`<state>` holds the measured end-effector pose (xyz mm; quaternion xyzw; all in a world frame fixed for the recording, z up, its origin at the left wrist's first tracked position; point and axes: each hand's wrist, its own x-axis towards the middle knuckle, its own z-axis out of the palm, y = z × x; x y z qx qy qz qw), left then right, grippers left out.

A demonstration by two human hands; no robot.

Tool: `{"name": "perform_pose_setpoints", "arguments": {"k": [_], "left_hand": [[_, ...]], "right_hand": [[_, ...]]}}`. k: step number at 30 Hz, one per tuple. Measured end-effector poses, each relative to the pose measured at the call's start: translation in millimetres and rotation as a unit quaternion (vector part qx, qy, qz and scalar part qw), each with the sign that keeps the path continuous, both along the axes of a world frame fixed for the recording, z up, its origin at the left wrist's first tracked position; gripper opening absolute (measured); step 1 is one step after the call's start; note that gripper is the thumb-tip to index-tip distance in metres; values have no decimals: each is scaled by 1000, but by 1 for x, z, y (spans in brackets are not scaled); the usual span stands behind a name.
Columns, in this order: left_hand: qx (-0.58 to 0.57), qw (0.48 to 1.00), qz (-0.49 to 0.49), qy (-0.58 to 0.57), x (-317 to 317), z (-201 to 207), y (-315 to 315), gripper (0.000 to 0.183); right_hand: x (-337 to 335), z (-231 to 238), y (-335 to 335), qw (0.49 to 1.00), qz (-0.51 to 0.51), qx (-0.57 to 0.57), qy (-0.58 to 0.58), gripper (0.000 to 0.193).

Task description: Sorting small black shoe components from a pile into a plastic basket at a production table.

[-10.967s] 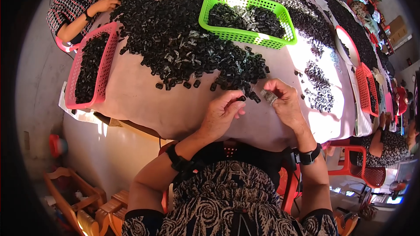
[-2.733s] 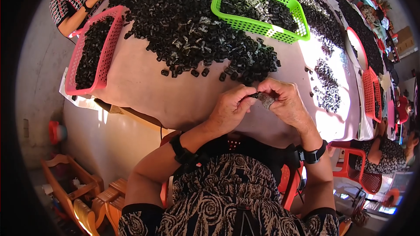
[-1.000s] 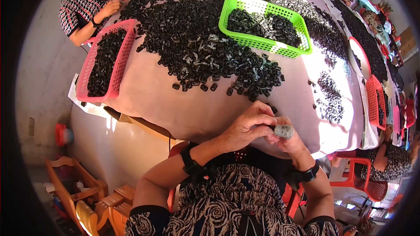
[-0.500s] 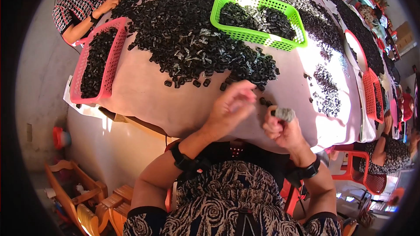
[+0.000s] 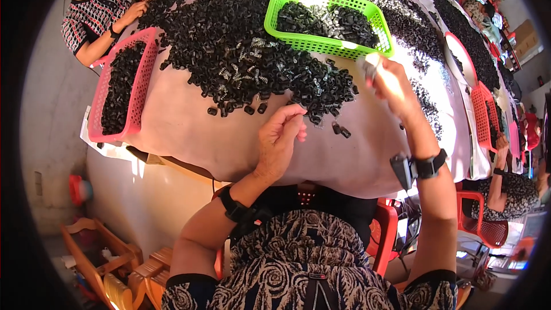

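Left hand (image 5: 280, 140): curled, hold unclear, nearside of basket (image 5: 301, 41) | right hand (image 5: 397, 92): blurred, hold unclear, by basket's near-right corner | parts (image 5: 345, 132): likely light, stiff; pinch sides

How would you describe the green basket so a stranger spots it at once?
Start with the pale pink table, spread with small black parts. Beyond the person's right hand sits a rectangular basket with holed sides, holding black parts. Bright green sets it apart from the pink basket at left and red basket at right.
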<state>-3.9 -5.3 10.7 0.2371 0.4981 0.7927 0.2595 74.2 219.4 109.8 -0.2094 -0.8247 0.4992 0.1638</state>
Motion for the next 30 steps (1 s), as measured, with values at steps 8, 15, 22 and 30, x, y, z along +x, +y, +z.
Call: {"name": "perform_pose_setpoints", "arguments": {"k": [8, 15, 22, 30], "left_hand": [[-45, 998, 2, 48, 5, 2, 1, 14], [-58, 992, -33, 106, 16, -2, 3, 14], [-54, 988, -72, 129, 16, -3, 2, 15], [-41, 977, -157, 137, 19, 1, 2, 31]], "right_hand": [[54, -53, -47, 980, 85, 174, -35, 15], [51, -61, -54, 966, 74, 245, -43, 23], [50, -58, -59, 968, 61, 244, -7, 23], [45, -62, -85, 981, 1, 123, 148, 29]]}}
